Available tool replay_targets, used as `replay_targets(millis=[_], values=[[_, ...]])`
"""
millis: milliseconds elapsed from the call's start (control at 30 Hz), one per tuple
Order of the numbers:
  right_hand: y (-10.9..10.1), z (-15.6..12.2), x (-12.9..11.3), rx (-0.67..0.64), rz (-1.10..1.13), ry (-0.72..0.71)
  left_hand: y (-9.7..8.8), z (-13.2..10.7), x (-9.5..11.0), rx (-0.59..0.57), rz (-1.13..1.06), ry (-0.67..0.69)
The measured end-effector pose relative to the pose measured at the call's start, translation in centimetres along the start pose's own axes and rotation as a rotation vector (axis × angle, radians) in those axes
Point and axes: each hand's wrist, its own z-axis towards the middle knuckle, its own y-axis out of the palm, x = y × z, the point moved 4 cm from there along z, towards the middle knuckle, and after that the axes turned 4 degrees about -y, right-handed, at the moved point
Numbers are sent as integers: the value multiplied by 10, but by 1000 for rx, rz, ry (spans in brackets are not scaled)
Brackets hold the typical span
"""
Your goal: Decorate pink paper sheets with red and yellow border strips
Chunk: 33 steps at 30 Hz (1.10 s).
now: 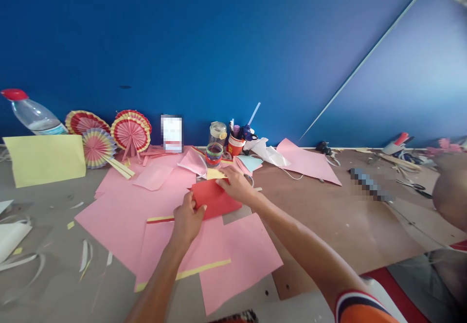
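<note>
A red sheet of paper (219, 200) is held up a little over the pink sheets in the middle of the table. My left hand (188, 218) grips its left edge, the thumb on the near face. At the top edge my right hand (235, 184) holds the same sheet with bent fingers, partly covering it. Beneath lies a pink sheet with yellow strips (204, 267) along its edges, overlapping another pink sheet (248, 260). Just beyond the right hand is a small yellow piece of paper (214, 173).
Folded paper fans (130, 131), a yellow sheet (45, 160) and a tilted bottle (36, 116) stand at the back left. Behind the hands are a jar (214, 153) and a pen cup (236, 144). Scissors (414, 186) lie right, near another person's hand or arm (450, 191).
</note>
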Motion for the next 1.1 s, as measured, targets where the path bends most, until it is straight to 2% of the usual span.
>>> replay_targets(millis=[100, 133, 167, 233, 300, 400, 500, 633, 800, 933, 1000, 1100], values=[[-12, -27, -8, 346, -105, -124, 4, 10, 2, 80, 99, 83], [-11, -39, -11, 389, -118, -184, 5, 13, 2, 106, 130, 112], [-8, -52, -15, 377, -124, -252, 6, 15, 0, 134, 152, 135], [6, -74, -23, 274, -122, -403, 10, 18, -4, 177, 175, 182], [23, -89, -26, 188, -140, -466, 13, 20, -8, 203, 193, 242], [45, -97, -23, 136, -189, -451, 16, 22, -11, 238, 242, 334], [56, -95, -18, 113, -223, -414, 17, 24, -12, 260, 282, 379], [62, -92, -15, 63, -241, -373, 14, 23, -10, 299, 268, 385], [65, -92, -12, 23, -253, -304, -2, 10, -1, 402, 323, 416], [67, -91, -10, 7, -248, -301, -10, -8, 1, 292, 418, 524], [68, -90, -9, 4, -243, -305, -10, -17, -4, 201, 471, 599], [69, -91, -9, 7, -238, -312, -8, -29, -12, 138, 573, 708]])
